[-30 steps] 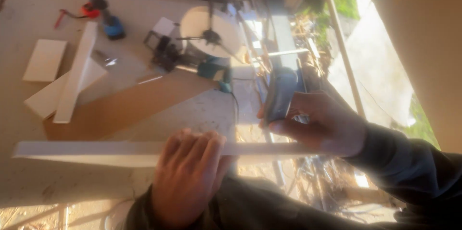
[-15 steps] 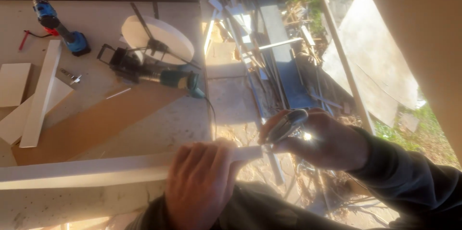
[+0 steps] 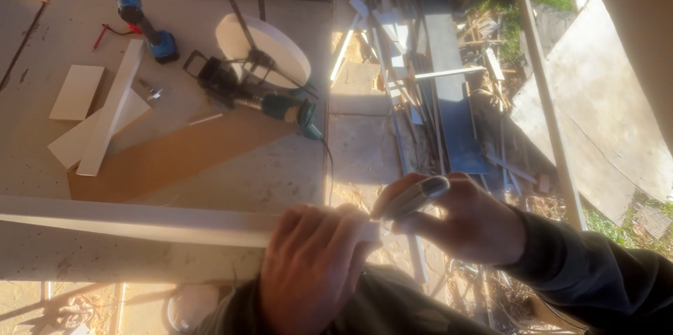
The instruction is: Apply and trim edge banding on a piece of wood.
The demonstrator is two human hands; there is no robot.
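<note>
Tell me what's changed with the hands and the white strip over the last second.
The right hand brought its grey tool down from above the long white strip to the strip's right end, tip against it. The left hand slid right along the strip toward that end. The view swung too, so the workbench things sit lower in frame. Unchanged: left hand grips the strip, right hand holds the tool, and the blue drill and offcuts lie where they were.

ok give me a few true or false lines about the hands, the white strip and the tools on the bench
1. The left hand grips the long white strip near its end. True.
2. The right hand is empty. False: it holds a grey pen-like tool at the strip's end.
3. The blue drill lies on the workbench. True.
4. The power tool with the teal body is in the left hand. False: it lies on the bench by a white round disc.
</note>
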